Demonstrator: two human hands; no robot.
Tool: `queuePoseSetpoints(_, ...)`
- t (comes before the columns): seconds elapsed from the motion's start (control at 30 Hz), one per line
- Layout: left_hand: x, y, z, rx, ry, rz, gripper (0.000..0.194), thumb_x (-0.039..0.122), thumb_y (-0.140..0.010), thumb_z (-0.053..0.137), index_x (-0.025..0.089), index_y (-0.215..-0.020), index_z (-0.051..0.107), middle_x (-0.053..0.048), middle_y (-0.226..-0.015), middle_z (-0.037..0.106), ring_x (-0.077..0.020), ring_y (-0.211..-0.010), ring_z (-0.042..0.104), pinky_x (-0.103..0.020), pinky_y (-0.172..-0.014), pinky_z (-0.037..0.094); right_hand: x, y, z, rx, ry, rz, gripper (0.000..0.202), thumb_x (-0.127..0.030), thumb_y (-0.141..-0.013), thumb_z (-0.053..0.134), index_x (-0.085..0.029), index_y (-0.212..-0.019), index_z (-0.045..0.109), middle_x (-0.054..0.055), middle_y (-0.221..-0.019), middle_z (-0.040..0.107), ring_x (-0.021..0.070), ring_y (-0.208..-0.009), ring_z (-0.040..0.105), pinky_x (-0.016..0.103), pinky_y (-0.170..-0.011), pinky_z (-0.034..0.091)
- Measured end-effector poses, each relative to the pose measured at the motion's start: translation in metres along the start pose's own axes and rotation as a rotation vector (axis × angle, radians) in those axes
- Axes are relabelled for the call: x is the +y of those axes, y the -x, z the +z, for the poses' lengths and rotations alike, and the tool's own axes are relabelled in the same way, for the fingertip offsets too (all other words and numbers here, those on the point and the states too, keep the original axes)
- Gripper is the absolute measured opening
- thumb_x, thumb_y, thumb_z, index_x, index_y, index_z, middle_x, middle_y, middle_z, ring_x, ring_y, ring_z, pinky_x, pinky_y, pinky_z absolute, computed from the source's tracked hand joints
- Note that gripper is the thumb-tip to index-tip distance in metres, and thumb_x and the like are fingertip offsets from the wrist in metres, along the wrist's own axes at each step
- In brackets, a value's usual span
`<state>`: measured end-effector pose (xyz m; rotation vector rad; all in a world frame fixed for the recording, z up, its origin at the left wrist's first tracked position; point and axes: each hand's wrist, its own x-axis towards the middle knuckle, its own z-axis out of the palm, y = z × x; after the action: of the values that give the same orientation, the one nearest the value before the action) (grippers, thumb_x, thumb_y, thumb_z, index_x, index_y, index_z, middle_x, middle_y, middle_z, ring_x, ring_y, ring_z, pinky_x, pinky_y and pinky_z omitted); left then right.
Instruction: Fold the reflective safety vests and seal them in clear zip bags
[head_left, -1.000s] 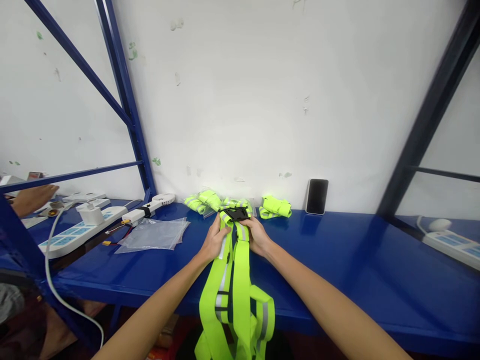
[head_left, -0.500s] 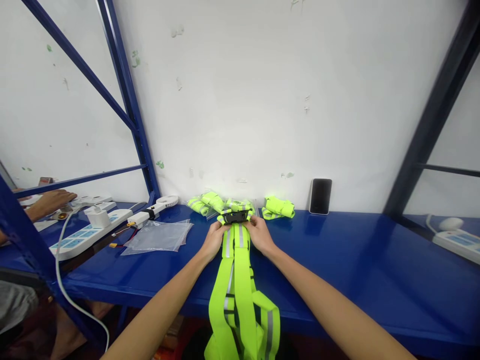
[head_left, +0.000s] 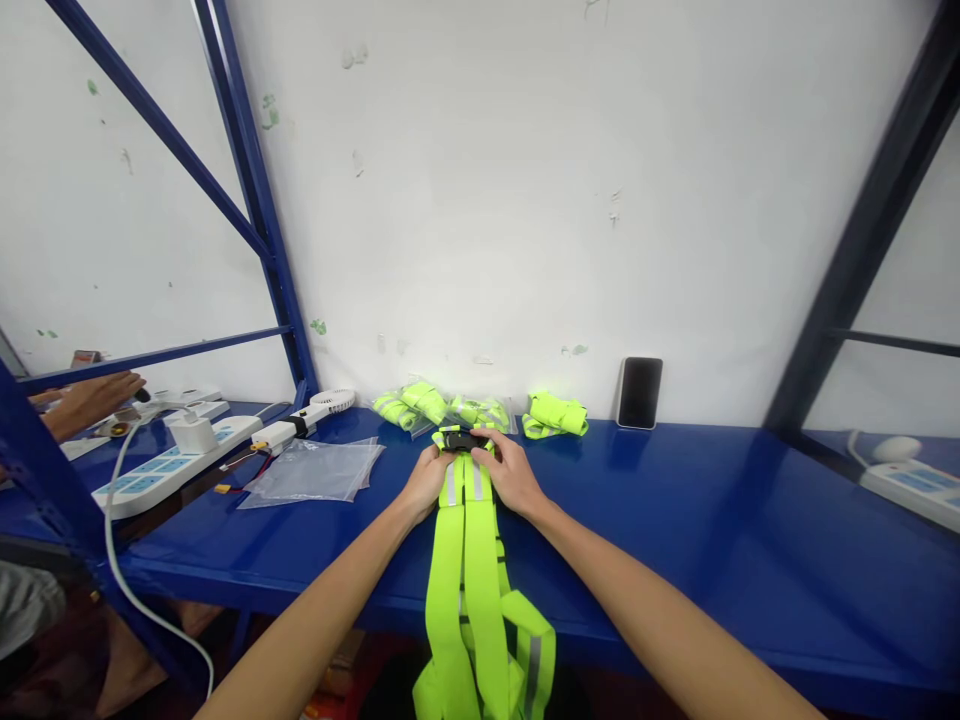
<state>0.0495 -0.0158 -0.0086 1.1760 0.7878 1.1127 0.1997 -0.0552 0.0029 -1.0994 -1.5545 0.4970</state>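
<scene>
A fluorescent yellow reflective strap harness (head_left: 480, 560) runs from the tabletop down over the front edge toward me, with grey reflective bands along it. At its far end sits a black buckle (head_left: 459, 441). My left hand (head_left: 427, 482) is closed on the straps at the buckle's left side. With thumb and fingers, my right hand (head_left: 508, 468) grips the buckle end from the right. Just beyond my hands lie folded yellow straps in clear bags (head_left: 424, 400), and a folded strap bundle (head_left: 555, 414) rests to their right.
A phone (head_left: 639, 393) leans on the wall. Left of my arms are clear plastic bags (head_left: 315, 472), a white handheld fan (head_left: 330, 403) and a power strip (head_left: 176, 465) with a hanging cable. Another person's hand (head_left: 97, 405) shows beyond the blue frame post (head_left: 262, 200).
My right thumb and fingers have moved up and inward over the buckle. The buckle has tipped and shifted slightly left; the hanging straps have swung a little.
</scene>
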Motion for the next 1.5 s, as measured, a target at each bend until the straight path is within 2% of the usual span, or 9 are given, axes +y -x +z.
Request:
queuePoseSetpoints(0.1, -0.002, 0.000, -0.001, 0.001, -0.002, 0.026, 0.040, 0.022, -0.070, 0.062, 0.015, -0.109, 0.061, -0.007, -0.093, 0.073, -0.0255, -0.084, 0.069, -0.034, -0.074, 0.052, 0.006, -0.004, 0.002, -0.005, -0.156, 0.095, 0.037, -0.037, -0.079, 0.053, -0.022, -0.110, 0.066, 0.003, -0.086, 0.068, 0.0179, -0.066, 0.057, 0.032, -0.066, 0.047)
queuePoseSetpoints(0.23, 0.003, 0.007, 0.001, -0.116, 0.087, 0.019, 0.058, 0.018, -0.064, 0.062, 0.019, -0.121, 0.055, -0.005, -0.104, 0.071, -0.0270, -0.093, 0.067, -0.038, -0.082, 0.051, 0.014, -0.007, 0.005, -0.033, -0.498, 0.267, 0.064, -0.031, -0.072, 0.062, -0.023, -0.134, 0.045, 0.002, -0.083, 0.068, 0.0193, -0.066, 0.063, 0.034, -0.066, 0.051)
queuePoseSetpoints(0.5, 0.022, 0.014, 0.006, -0.302, 0.214, -0.152, 0.062, 0.062, -0.081, 0.045, 0.013, -0.116, 0.061, -0.012, -0.101, 0.072, -0.0302, -0.096, 0.066, -0.039, -0.083, 0.050, 0.016, -0.008, 0.007, 0.018, -0.536, 0.169, 0.043, -0.025, -0.068, 0.063, -0.023, -0.110, 0.061, 0.004, -0.095, 0.069, 0.0226, -0.083, 0.065, 0.035, -0.074, 0.052)
queuePoseSetpoints(0.77, 0.023, 0.009, -0.005, -0.146, 0.253, -0.125, 0.045, 0.024, -0.070, 0.062, 0.015, -0.113, 0.058, -0.006, -0.087, 0.071, -0.0214, -0.073, 0.068, -0.034, -0.072, 0.053, 0.001, -0.009, 0.008, 0.021, -0.827, 0.373, 0.024, -0.033, -0.073, 0.056, -0.018, -0.088, 0.066, 0.005, -0.087, 0.070, 0.0230, -0.077, 0.065, 0.035, -0.070, 0.052)
queuePoseSetpoints(0.87, 0.021, 0.006, -0.006, -0.119, 0.234, -0.023, 0.059, 0.012, -0.062, 0.066, 0.017, -0.119, 0.054, -0.003, -0.088, 0.070, -0.0173, -0.070, 0.067, -0.031, -0.072, 0.054, 0.001, -0.008, 0.008, 0.015, -0.874, 0.430, 0.032, -0.025, -0.067, 0.064, -0.019, -0.099, 0.063, 0.004, -0.087, 0.071, 0.0222, -0.076, 0.067, 0.036, -0.072, 0.053)
queuePoseSetpoints(1.03, 0.014, 0.002, -0.010, -0.141, 0.129, 0.056, 0.060, 0.017, -0.060, 0.076, 0.015, -0.117, 0.057, -0.010, -0.102, 0.070, -0.0231, -0.080, 0.069, -0.037, -0.078, 0.053, 0.011, -0.006, 0.002, -0.135, -0.800, 0.495, 0.048, -0.034, -0.073, 0.069, -0.024, -0.117, 0.055, 0.006, -0.099, 0.070, 0.0232, -0.078, 0.068, 0.039, -0.068, 0.055)
queuePoseSetpoints(1.13, 0.009, 0.000, -0.013, -0.106, 0.016, 0.105, 0.064, 0.022, -0.065, 0.076, 0.020, -0.124, 0.052, -0.010, -0.112, 0.066, -0.0260, -0.095, 0.066, -0.040, -0.087, 0.050, 0.017, -0.006, -0.001, -0.169, -0.746, 0.454, 0.063, -0.036, -0.075, 0.068, -0.033, -0.133, 0.041, 0.003, -0.107, 0.068, 0.0227, -0.082, 0.068, 0.041, -0.072, 0.055)
queuePoseSetpoints(1.27, 0.001, -0.004, -0.011, -0.077, -0.094, 0.110, 0.058, 0.027, -0.074, 0.067, 0.023, -0.126, 0.044, -0.007, -0.114, 0.063, -0.0252, -0.107, 0.059, -0.039, -0.093, 0.045, 0.022, -0.006, 0.003, -0.125, -0.664, 0.293, 0.065, -0.035, -0.079, 0.063, -0.032, -0.138, 0.035, 0.004, -0.124, 0.060, 0.0219, -0.107, 0.060, 0.040, -0.091, 0.048)
queuePoseSetpoints(1.5, 0.008, -0.002, -0.002, -0.249, 0.177, -0.008, 0.049, 0.043, -0.083, 0.052, 0.020, -0.126, 0.047, -0.007, -0.115, 0.065, -0.0261, -0.101, 0.062, -0.039, -0.087, 0.048, 0.024, -0.010, 0.017, -0.055, -0.572, 0.209, 0.059, -0.020, -0.076, 0.057, -0.028, -0.132, 0.041, 0.003, -0.121, 0.059, 0.0224, -0.111, 0.055, 0.039, -0.097, 0.041)
